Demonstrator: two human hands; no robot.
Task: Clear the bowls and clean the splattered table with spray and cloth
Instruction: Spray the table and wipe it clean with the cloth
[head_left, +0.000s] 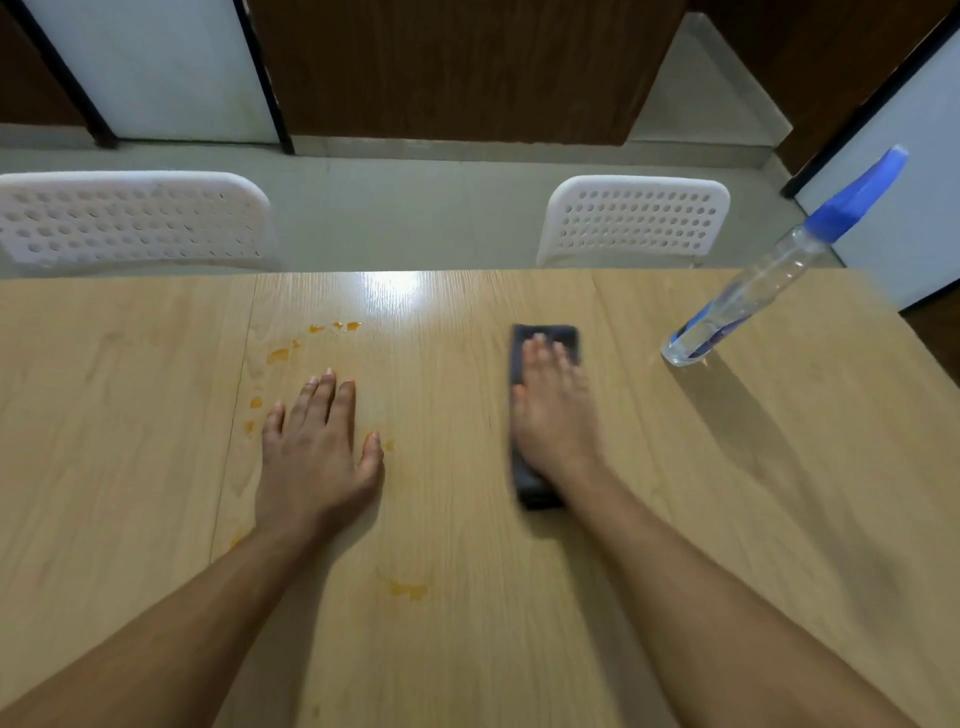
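A pale wood-grain tabletop (519, 597) fills the view, with two white perforated chairs (634, 221) pushed in along its far edge. No bowls are in sight, so wiping looks like the step in hand. The right hand (550, 415) lies flat with straight fingers on a dark folded cloth (545, 338), pressing it down rather than gripping it; its edges are blurred, which suggests a stroke under way. The left hand (317, 452) rests open, palm down, on the bare wood. Orange splatters (278, 356) lie just beyond and left of the left hand, and another smear (408, 590) sits nearer the body between the forearms. The spray bottle (753, 296) stands well to the right of the cloth. To wipe well, keep the palm's weight even over the cloth, sweep leftward across the spots, and lift the left hand clear first.
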